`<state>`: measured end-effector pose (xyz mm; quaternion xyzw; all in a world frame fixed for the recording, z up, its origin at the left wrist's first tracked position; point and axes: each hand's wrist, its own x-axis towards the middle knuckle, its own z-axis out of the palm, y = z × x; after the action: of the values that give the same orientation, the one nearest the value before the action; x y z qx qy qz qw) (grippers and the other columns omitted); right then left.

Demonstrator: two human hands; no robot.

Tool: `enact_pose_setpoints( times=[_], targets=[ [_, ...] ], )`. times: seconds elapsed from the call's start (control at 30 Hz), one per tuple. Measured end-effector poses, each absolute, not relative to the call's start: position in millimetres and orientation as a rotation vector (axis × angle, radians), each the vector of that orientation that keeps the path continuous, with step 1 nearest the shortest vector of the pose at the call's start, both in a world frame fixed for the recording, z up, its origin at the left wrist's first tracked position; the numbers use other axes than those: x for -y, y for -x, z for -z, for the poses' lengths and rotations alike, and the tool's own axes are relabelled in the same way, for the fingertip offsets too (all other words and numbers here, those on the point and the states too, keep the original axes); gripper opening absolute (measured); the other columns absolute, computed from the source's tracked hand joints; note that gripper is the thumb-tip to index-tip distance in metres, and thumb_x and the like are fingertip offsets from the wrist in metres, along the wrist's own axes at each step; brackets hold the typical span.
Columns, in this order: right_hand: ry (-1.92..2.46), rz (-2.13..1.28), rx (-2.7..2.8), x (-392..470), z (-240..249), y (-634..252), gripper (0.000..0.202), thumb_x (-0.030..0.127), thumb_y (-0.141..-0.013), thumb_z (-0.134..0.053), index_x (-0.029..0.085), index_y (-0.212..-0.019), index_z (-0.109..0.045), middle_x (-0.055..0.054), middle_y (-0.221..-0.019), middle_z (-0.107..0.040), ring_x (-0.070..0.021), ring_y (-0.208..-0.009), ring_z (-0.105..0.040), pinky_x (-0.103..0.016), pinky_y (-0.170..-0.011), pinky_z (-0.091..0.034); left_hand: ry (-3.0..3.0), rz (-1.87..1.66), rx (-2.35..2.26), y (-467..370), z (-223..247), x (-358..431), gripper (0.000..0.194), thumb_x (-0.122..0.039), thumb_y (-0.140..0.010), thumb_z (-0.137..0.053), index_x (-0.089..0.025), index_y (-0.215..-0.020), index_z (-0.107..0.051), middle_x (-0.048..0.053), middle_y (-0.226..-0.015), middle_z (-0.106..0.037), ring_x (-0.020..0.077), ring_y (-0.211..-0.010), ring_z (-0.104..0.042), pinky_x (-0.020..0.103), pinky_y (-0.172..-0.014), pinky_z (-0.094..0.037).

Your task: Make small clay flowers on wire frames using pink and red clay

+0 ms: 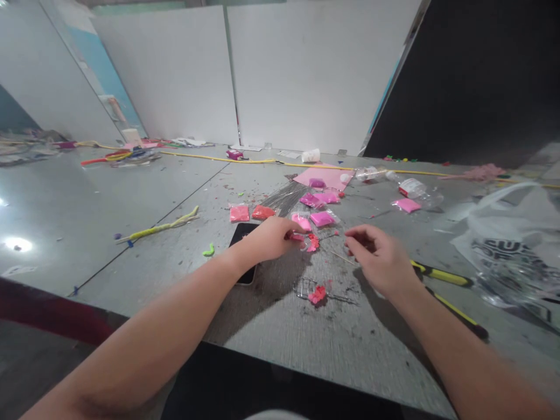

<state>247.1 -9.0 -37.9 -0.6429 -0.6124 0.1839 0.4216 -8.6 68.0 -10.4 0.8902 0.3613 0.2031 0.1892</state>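
Note:
My left hand (279, 238) is closed over the table with thumb and index finger at a red clay piece (312, 242) made of small petal-like bits on thin wire. Part of it is hidden behind the fingers. A wire with a small pink ball (336, 233) sticks out to its right. My right hand (378, 254) has its fingertips pinched together just beyond that ball; anything between them is too small to make out. Below both hands, a second red clay cluster (317, 294) lies on bent wire. A thin stick (344, 258) rests near my right fingers.
Pink clay packets (322, 219) and red ones (239, 213) lie behind my hands. A phone (241, 233) is partly under my left forearm. Yellow-black handled tools (446, 275) and a plastic bag (511, 233) are at right. Clear bottles (413, 188) and pink card (326, 176) lie farther back.

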Motion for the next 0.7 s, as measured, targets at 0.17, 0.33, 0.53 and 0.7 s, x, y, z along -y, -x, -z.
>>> enact_pose_setpoints(
  times=[0.17, 0.33, 0.53, 0.7],
  targets=[
    [1.710, -0.457, 1.615, -1, 39, -250, 0.030, 0.040, -0.100, -0.066, 0.016, -0.118, -0.067, -0.006, -0.112, -0.071, -0.0182, -0.094, -0.070, -0.039, -0.083, -0.061, -2.490, -0.605, -1.111, 7, 7, -67, 0.024, -0.038, -0.087, -0.074, -0.017, -0.078, -0.066, 0.001, -0.071, -0.066, 0.0144, -0.065, -0.056, 0.027, -0.060, -0.034],
    [1.826, -0.500, 1.655, -34, 28, -262, 0.034, 0.040, -0.101, -0.065, 0.018, -0.126, -0.065, -0.009, -0.123, -0.069, -0.0208, -0.102, -0.070, -0.042, -0.088, -0.061, -2.493, -0.636, -1.253, 9, 5, -70, 0.046, -0.059, -0.088, -0.071, -0.019, -0.070, -0.057, 0.002, -0.066, -0.061, 0.0161, -0.063, -0.053, 0.029, -0.059, -0.031],
    [1.893, -0.462, 1.758, -91, 0, -252, 0.036, 0.040, -0.100, -0.066, 0.018, -0.129, -0.064, -0.010, -0.130, -0.066, -0.0233, -0.109, -0.068, -0.045, -0.092, -0.060, -2.563, -0.455, -1.320, 12, 7, -69, 0.024, -0.039, -0.089, -0.071, -0.017, -0.079, -0.070, 0.009, -0.075, -0.070, 0.0240, -0.074, -0.065, 0.032, -0.067, -0.044],
    [1.825, -0.478, 1.959, -132, -2, -203, 0.036, 0.040, -0.100, -0.066, 0.019, -0.130, -0.064, -0.010, -0.133, -0.065, -0.0242, -0.112, -0.067, -0.046, -0.095, -0.059, -2.621, -0.346, -1.297, 9, 14, -69, 0.019, -0.024, -0.094, -0.060, -0.013, -0.087, -0.074, 0.012, -0.084, -0.073, 0.0262, -0.086, -0.071, 0.041, -0.084, -0.054]
  ],
)
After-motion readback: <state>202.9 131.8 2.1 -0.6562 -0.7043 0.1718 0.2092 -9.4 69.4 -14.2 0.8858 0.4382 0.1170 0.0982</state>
